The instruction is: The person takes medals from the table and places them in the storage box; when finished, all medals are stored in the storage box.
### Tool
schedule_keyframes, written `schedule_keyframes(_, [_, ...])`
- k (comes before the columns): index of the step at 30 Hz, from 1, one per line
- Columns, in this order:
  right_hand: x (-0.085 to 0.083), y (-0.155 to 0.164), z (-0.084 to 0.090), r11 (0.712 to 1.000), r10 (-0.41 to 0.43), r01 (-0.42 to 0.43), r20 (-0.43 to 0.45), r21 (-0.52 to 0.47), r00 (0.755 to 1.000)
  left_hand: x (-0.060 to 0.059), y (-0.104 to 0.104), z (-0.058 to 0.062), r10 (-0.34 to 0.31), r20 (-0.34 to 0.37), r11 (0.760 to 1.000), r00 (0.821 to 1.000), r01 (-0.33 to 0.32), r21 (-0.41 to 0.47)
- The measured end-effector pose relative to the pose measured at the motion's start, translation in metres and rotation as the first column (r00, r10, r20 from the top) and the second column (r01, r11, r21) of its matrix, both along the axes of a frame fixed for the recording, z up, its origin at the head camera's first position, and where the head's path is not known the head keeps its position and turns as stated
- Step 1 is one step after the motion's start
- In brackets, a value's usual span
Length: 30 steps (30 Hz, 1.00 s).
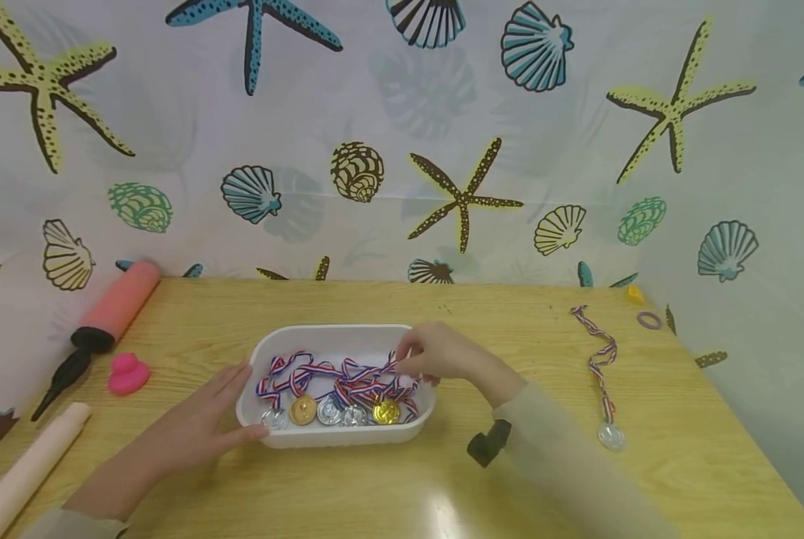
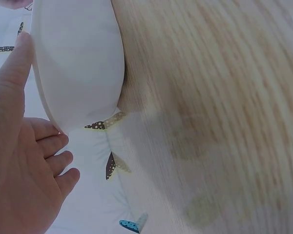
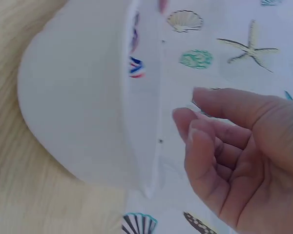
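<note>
A white plastic tray [image 1: 335,438] holds several medals with striped red, white and blue ribbons [image 1: 368,385]. Along its front wall lie silver medals [image 1: 329,410], a bronze-coloured medal [image 1: 304,410] and a gold medal [image 1: 385,411]. My left hand [image 1: 203,419] touches the tray's left end, thumb at the front rim and fingers along the side; the left wrist view shows its fingers relaxed. Above the right end hovers my right hand [image 1: 436,352], loosely bent. In the right wrist view, a gap shows between thumb and fingers, with nothing in it.
Right of the tray lies a silver medal [image 1: 611,436] with its ribbon stretched out. Beyond it are a purple ring [image 1: 649,320] and a small yellow piece [image 1: 635,293]. Leftward are a coral-and-black hand pump [image 1: 119,303], a pink rubber duck [image 1: 129,374] and a pale roll [image 1: 31,468].
</note>
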State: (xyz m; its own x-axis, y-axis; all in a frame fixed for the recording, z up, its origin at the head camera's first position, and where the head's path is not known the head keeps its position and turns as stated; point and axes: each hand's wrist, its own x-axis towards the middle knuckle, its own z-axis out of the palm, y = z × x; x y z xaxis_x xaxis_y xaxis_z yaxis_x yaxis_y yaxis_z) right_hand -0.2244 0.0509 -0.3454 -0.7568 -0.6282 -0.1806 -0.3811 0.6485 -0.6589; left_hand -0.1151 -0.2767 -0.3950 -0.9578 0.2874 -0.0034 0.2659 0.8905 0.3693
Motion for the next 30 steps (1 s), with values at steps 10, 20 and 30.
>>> schedule_keyframes(10, [0.014, 0.082, 0.024, 0.966, -0.165, 0.149, -0.057, -0.21, 0.985, 0.001, 0.0, 0.001, 0.001, -0.008, 1.0, 1.0, -0.001, 0.009])
schedule_keyframes(20, [0.031, 0.181, -0.004, 0.914, -0.321, 0.294, -0.055, -0.281, 0.946, 0.001, 0.0, 0.001, 0.004, -0.003, 1.0, 1.0, -0.004, 0.005])
schedule_keyframes(30, [0.05, 0.251, -0.047, 0.894, -0.391, 0.373, -0.027, -0.247, 0.92, 0.002, 0.002, 0.003, 0.008, 0.006, 1.0, 1.0, -0.008, 0.008])
